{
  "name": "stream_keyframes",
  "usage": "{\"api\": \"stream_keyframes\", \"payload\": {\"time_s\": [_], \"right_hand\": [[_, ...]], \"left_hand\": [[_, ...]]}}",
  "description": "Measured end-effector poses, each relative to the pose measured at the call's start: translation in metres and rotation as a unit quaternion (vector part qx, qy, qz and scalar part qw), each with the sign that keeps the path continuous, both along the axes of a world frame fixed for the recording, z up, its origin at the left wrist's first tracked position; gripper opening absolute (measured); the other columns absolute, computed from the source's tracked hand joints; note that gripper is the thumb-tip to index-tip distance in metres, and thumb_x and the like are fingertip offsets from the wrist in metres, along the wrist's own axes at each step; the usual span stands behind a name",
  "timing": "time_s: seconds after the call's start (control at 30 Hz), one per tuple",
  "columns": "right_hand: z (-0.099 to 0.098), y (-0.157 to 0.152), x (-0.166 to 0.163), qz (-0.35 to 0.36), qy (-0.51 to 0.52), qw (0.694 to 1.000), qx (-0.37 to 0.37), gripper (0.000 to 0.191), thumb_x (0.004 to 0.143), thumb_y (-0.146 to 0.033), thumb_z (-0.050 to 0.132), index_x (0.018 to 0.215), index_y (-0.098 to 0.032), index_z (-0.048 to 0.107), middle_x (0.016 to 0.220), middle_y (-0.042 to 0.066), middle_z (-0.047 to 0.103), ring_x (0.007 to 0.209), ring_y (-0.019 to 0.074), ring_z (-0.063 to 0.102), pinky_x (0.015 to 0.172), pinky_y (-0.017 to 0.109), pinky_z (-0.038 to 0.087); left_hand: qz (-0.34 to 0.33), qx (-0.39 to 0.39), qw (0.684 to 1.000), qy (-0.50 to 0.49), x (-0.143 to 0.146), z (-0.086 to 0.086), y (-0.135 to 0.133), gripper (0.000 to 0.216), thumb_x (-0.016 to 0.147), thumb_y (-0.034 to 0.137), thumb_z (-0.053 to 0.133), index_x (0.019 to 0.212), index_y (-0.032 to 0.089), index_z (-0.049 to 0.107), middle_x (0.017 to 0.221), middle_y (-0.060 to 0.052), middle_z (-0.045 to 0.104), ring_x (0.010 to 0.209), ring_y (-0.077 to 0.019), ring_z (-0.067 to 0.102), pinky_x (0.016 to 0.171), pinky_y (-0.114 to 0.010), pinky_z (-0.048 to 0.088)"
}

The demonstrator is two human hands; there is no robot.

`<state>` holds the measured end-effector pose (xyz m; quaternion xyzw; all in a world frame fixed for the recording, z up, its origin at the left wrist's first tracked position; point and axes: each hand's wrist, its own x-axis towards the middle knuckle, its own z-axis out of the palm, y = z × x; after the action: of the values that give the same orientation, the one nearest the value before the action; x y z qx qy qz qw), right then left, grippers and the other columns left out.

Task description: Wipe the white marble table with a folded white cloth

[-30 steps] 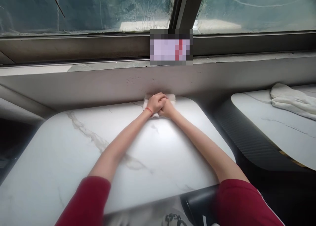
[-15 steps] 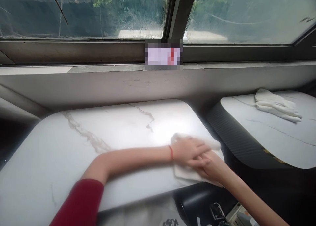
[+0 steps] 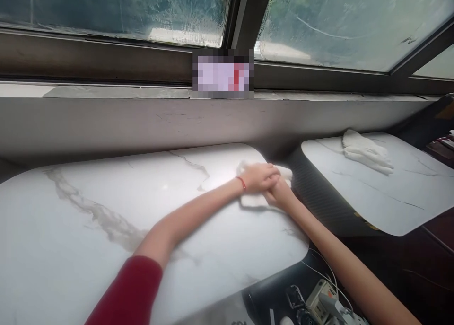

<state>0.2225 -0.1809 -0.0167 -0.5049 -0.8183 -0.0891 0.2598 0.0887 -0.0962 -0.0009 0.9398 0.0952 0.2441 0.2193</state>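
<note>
Both arms are reaching forward and crossing toward the right rear corner of the marble table (image 3: 106, 192), where the hands are stacking on a white cloth (image 3: 248, 199). Left hand (image 3: 258, 177) is lying palm down on top, fingers held together and pointing right, a red band (image 3: 241, 183) sitting at its wrist; forearm is running diagonally up from the red sleeve (image 3: 131, 292) at the bottom edge. Right hand (image 3: 278, 192) is tucking under the left one, pressing onto the cloth; its fingers are mostly covered, so cannot tell how they are set. Right forearm is coming in bare from the lower right, passing over the table's near right edge. Cloth is lying flat on the tabletop, touching it, bunching out past the fingertips toward the edge and showing below the left wrist. Beyond the gap to the right, a second table (image 3: 390, 202) is carrying a pair of white gloves (image 3: 365, 151), well apart from the hands. Window sill (image 3: 106, 91) is running behind both tables. Some cabled gear (image 3: 326, 303) is sitting low between the tables, blurred
</note>
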Motion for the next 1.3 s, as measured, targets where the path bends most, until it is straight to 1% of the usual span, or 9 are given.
{"api": "stream_keyframes", "payload": {"time_s": [0.13,0.33,0.47,0.57,0.77,0.97,1.13,1.23,1.3], "right_hand": [[-0.003,0.063,-0.018,0.033,0.057,0.998,-0.012,0.016,0.077,-0.018,0.049,0.079,-0.015,0.065,0.077,0.012,0.069,0.074,0.0248,0.064,0.065,0.035,0.052],[-0.008,0.14,-0.047,0.06,0.081,0.995,-0.003,0.012,0.074,-0.02,0.048,0.067,-0.018,0.058,0.07,0.011,0.064,0.068,0.0233,0.059,0.065,0.035,0.049],[-0.008,0.169,-0.056,0.03,0.095,0.994,0.039,0.015,0.072,-0.022,0.048,0.057,-0.022,0.046,0.066,0.009,0.058,0.064,0.0204,0.054,0.06,0.032,0.043],[-0.009,0.177,-0.058,-0.003,0.116,0.992,0.053,0.018,0.069,-0.022,0.048,0.054,-0.023,0.037,0.06,0.005,0.052,0.057,0.0177,0.047,0.055,0.031,0.035],[-0.007,0.177,-0.064,-0.05,0.155,0.986,0.03,0.013,0.067,-0.023,0.048,0.057,-0.023,0.039,0.063,0.007,0.055,0.061,0.0204,0.05,0.058,0.032,0.035],[-0.008,0.156,-0.081,-0.083,0.199,0.976,0.02,0.012,0.076,-0.021,0.04,0.067,-0.022,0.049,0.078,0.01,0.063,0.075,0.0236,0.057,0.068,0.034,0.044],[-0.008,0.113,-0.098,-0.04,0.233,0.972,0.003,0.028,0.086,-0.023,0.035,0.091,-0.017,0.062,0.1,0.015,0.066,0.098,0.0275,0.059,0.087,0.041,0.049],[-0.007,0.076,-0.108,0.017,0.208,0.978,-0.024,0.033,0.088,-0.021,0.036,0.105,-0.018,0.065,0.107,0.013,0.067,0.106,0.0263,0.059,0.097,0.043,0.048],[-0.005,0.049,-0.114,0.027,0.179,0.983,-0.033,0.038,0.089,-0.02,0.038,0.115,-0.018,0.064,0.117,0.013,0.066,0.112,0.0263,0.058,0.101,0.044,0.047]], "left_hand": [[0.096,-0.056,0.994,-0.022,-0.022,0.006,0.041,0.034,0.098,0.029,0.035,0.099,0.016,0.067,0.102,-0.009,0.068,0.095,-0.0236,0.063,0.091,-0.037,0.049],[0.172,-0.155,0.969,-0.081,-0.053,0.004,0.091,0.034,0.098,0.03,0.038,0.103,0.017,0.068,0.106,-0.008,0.071,0.099,-0.0224,0.065,0.093,-0.034,0.049],[0.181,-0.24,0.942,-0.149,-0.054,-0.004,0.114,0.038,0.099,0.025,0.034,0.104,0.016,0.07,0.106,-0.006,0.074,0.101,-0.019,0.066,0.094,-0.029,0.049],[0.189,-0.259,0.932,-0.168,-0.05,-0.008,0.122,0.04,0.099,0.024,0.032,0.103,0.017,0.071,0.104,-0.005,0.074,0.1,-0.0181,0.066,0.091,-0.026,0.05],[0.224,-0.263,0.92,-0.186,-0.045,-0.009,0.124,0.04,0.097,0.023,0.034,0.099,0.016,0.073,0.103,-0.006,0.075,0.099,-0.0198,0.067,0.091,-0.029,0.05],[0.18,-0.319,0.914,-0.176,-0.052,-0.005,0.117,0.038,0.091,0.022,0.035,0.096,0.014,0.072,0.105,-0.007,0.075,0.101,-0.0191,0.066,0.09,-0.027,0.05],[0.155,-0.326,0.921,-0.15,-0.071,-0.006,0.102,0.031,0.089,0.028,0.043,0.085,0.016,0.07,0.093,-0.005,0.074,0.094,-0.0176,0.066,0.088,-0.027,0.05],[0.114,-0.335,0.926,-0.129,-0.089,-0.007,0.092,0.032,0.092,0.03,0.039,0.085,0.016,0.066,0.09,-0.005,0.072,0.089,-0.0157,0.066,0.085,-0.027,0.051],[0.088,-0.323,0.935,-0.114,-0.103,-0.007,0.084,0.029,0.092,0.027,0.037,0.087,0.016,0.063,0.088,-0.006,0.07,0.086,-0.0152,0.065,0.085,-0.029,0.052]]}}
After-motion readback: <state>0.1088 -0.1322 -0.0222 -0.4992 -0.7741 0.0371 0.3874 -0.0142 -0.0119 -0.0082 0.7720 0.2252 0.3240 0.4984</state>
